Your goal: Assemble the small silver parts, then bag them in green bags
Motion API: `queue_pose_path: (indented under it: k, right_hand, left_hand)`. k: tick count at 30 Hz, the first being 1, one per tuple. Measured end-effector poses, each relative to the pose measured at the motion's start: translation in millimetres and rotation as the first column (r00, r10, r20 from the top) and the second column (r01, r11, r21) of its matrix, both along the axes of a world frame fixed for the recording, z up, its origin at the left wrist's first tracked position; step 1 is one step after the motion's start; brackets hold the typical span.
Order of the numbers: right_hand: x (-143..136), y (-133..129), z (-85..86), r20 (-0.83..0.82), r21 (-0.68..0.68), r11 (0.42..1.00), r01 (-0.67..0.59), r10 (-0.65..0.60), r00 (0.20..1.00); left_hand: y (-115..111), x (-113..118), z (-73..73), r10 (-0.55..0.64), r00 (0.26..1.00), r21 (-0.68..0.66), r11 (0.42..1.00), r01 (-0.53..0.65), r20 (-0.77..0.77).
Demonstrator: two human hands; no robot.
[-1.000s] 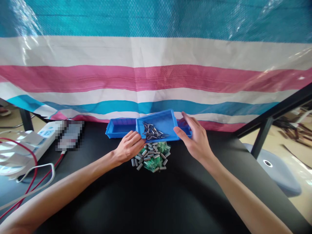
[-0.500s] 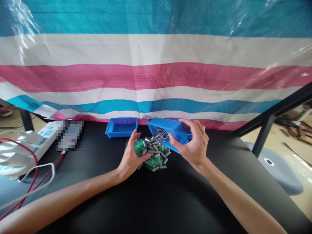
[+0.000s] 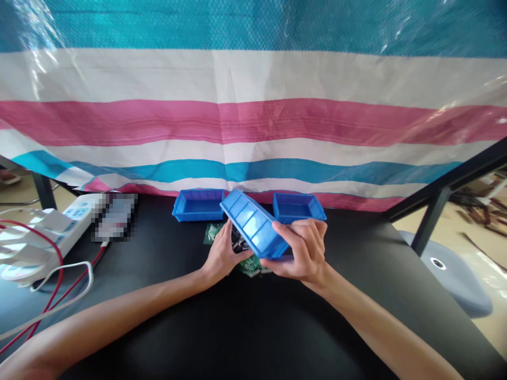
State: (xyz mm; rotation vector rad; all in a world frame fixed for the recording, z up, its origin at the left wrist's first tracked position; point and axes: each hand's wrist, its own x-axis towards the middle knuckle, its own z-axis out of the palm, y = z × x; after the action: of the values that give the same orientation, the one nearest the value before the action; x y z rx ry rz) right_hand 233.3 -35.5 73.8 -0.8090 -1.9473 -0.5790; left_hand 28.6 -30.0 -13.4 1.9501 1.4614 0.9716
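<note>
My right hand [image 3: 304, 248] grips a blue plastic bin [image 3: 253, 224] by one end, with the thumb and fingers on its walls. The bin is steeply tipped, its ribbed outer side towards me and its mouth turned down over a pile. Beneath it, small green circuit boards [image 3: 250, 266] with grey metal parts show in part. At the pile's left edge rests my left hand [image 3: 221, 252], thumb and fingers apart and cupped around the side; some fingertips are hidden behind the bin. The bin's contents are out of sight from this angle.
Two more blue bins, a left one [image 3: 200, 210] and a right one [image 3: 299, 207], stand at the table's back edge. A white power strip [image 3: 59, 237] with plugs and red and white cables lies on the left. A striped plastic sheet [image 3: 222, 121] hangs behind; a grey stool [image 3: 451, 274] stands right.
My right hand has tipped the bin over further and moved it slightly left and towards me, so its metal pins no longer show. My left hand has shifted a little right, against the pile.
</note>
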Motion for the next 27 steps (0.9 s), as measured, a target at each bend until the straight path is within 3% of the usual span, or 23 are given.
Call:
queue_pose_path:
  k: [2,4,8,12,15,19,22,27]
  right_hand:
    - [4.8,0.7,2.6,-0.005,0.053,0.998,-0.035,0.035,0.999]
    - [9.2,7.4,7.3,-0.061,0.048,0.999,0.012,-0.009,0.998]
    - [15.7,38.1,17.6,-0.196,-0.144,0.971,0.192,-0.218,0.956]
    - [17.7,67.7,22.1,-0.321,-0.223,0.963,0.154,-0.222,0.921]
    - [17.1,74.9,23.2,-0.360,-0.241,0.959,0.148,-0.230,0.904]
    - [18.6,72.1,25.9,-0.352,-0.229,0.959,0.165,-0.240,0.905]
    - [23.0,70.3,28.1,-0.347,-0.226,0.960,0.167,-0.240,0.907]
    - [29.6,71.2,30.6,-0.349,-0.230,0.960,0.162,-0.237,0.907]
  left_hand:
    - [-0.5,-0.2,1.5,-0.003,1.000,-0.007,1.000,0.003,-0.006]
    - [-1.9,-0.7,4.5,-0.009,1.000,-0.017,1.000,0.009,-0.015]
    - [-3.5,-2.4,14.7,-0.004,0.999,0.028,1.000,0.006,-0.050]
    - [8.3,-0.8,26.9,0.005,0.989,0.138,0.990,0.016,-0.147]
    - [27.7,6.7,31.9,-0.041,0.942,0.169,0.980,0.103,-0.334]
    - [56.2,21.4,29.4,-0.058,0.881,0.094,0.989,0.115,-0.470]
    - [72.0,28.7,24.5,-0.012,0.880,0.016,1.000,0.022,-0.475]
    - [73.0,30.7,17.6,-0.058,0.862,-0.064,0.998,0.029,-0.504]
